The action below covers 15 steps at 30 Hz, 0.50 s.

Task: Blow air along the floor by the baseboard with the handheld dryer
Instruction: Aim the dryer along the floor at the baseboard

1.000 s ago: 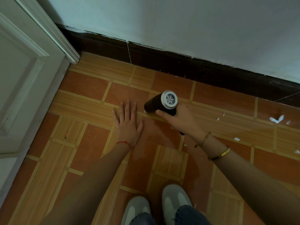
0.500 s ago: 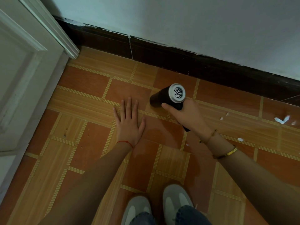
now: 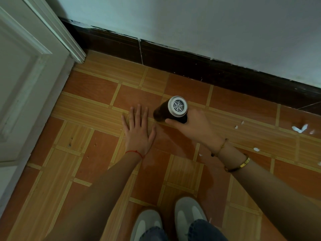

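Right hand (image 3: 196, 127) grips cylindrical black dryer (image 3: 171, 110), mesh-grilled silver end up; left hand (image 3: 139, 131) flat on glossy tiled floor (image 3: 90, 108). Unmoved since earlier.

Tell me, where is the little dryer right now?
In the head view the dryer sits just right of centre, gripped by the right hand, low over the floor beside the flat left hand, short of the baseboard.

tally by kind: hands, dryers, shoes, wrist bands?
Hands: 2, left hand flat on floor, right hand gripping dryer
Dryers: 1, dryer
Shoes: 2
Wrist bands: 3
Total: 8
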Available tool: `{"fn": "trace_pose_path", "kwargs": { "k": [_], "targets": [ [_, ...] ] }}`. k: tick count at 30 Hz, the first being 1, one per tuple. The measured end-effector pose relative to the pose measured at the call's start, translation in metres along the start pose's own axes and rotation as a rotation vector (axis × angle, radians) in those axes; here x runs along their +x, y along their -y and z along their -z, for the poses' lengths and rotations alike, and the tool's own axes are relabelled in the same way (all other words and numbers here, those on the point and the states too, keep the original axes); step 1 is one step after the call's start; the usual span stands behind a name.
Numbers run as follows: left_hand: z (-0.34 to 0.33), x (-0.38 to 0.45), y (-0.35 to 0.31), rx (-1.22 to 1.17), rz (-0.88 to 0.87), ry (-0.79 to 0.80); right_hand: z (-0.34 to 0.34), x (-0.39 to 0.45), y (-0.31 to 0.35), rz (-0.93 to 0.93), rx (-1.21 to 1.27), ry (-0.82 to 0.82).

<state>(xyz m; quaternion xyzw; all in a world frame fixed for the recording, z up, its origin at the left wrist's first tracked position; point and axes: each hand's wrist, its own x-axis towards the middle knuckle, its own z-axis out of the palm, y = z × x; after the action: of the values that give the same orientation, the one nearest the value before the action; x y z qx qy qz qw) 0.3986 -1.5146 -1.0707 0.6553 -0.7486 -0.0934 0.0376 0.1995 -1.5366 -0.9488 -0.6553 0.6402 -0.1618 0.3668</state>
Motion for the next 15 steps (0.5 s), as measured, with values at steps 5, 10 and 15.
{"fn": "trace_pose_path", "kwargs": {
  "k": [5, 10, 15],
  "targets": [
    [0.001, 0.000, 0.000, 0.002, 0.006, 0.004, -0.001, 0.006, -0.005, -0.001, 0.002, -0.154],
    [-0.001, 0.000, 0.002, 0.006, 0.004, -0.011, 0.001, 0.015, -0.014, -0.017, -0.009, -0.199],
    [-0.003, 0.000, 0.004, -0.010, -0.005, -0.036, -0.011, 0.013, -0.010, 0.030, -0.018, -0.052]
  ]
}}
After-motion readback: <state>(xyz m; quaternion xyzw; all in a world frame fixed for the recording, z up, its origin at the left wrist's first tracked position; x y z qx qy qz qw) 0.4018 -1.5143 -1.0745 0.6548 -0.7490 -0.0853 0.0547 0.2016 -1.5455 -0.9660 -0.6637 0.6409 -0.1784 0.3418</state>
